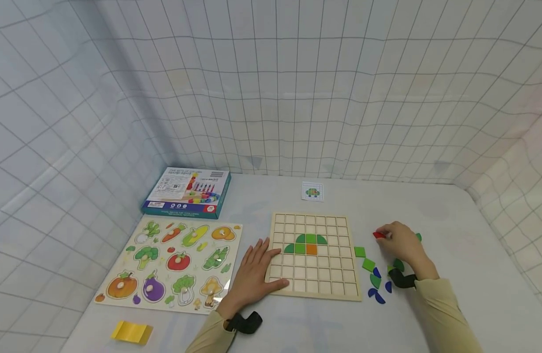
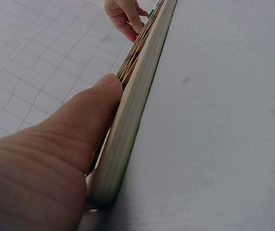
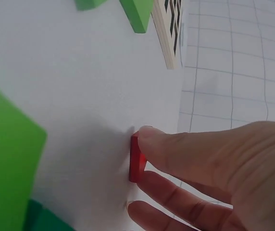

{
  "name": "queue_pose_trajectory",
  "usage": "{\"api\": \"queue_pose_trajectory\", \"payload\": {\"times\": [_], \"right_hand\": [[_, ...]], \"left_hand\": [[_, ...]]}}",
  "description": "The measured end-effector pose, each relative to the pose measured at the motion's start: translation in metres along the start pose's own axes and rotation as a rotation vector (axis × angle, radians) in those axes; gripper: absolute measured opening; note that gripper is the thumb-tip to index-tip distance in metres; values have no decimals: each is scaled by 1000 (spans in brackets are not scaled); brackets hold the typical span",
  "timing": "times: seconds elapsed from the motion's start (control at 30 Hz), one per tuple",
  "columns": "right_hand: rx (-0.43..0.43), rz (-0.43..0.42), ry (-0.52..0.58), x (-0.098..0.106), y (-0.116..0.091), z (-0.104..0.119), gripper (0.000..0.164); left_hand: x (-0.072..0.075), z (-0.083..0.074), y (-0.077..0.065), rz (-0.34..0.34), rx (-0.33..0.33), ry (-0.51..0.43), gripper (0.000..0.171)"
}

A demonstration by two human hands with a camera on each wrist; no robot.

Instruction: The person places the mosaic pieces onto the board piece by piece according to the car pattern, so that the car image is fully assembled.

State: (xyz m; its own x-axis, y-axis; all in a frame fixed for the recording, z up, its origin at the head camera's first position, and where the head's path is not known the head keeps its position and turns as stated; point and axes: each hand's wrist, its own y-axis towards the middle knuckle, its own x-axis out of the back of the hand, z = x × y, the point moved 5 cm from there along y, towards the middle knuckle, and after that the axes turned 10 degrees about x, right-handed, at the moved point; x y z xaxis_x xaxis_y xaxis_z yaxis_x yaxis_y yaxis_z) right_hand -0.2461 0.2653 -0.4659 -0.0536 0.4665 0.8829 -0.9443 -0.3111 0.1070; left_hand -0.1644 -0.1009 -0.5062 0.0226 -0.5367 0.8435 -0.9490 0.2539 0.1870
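Observation:
Between thumb and fingertips, my right hand (image 1: 402, 243) pinches a red block (image 3: 136, 159), close over the table to the right of the grid board. My left hand (image 1: 254, 275) lies with spread fingers along the left edge of the wooden grid board (image 1: 288, 288), its thumb on the lower left corner. On the board sit several green pieces (image 1: 300, 248), some square and some with a curved side, around one orange square (image 1: 311, 249). Loose green squares (image 1: 368, 265), green curved pieces (image 1: 375, 281) and blue curved pieces (image 1: 380, 298) are scattered between the board and my right wrist.
A small card (image 1: 312, 191) with a coloured figure on a grid lies behind the board. To the left are a vegetable puzzle board (image 1: 165, 267), a toy box (image 1: 187, 192) behind it and a folded yellow piece (image 1: 132, 333) in front. Gridded white sheets enclose the table.

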Motion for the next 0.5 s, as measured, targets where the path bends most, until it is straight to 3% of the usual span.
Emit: {"api": "queue_pose_trajectory", "payload": {"times": [0.5], "right_hand": [[-63, 28, 65, 3, -4, 0, 19]], "left_hand": [[0, 0, 1, 41, 32, 11, 75]]}}
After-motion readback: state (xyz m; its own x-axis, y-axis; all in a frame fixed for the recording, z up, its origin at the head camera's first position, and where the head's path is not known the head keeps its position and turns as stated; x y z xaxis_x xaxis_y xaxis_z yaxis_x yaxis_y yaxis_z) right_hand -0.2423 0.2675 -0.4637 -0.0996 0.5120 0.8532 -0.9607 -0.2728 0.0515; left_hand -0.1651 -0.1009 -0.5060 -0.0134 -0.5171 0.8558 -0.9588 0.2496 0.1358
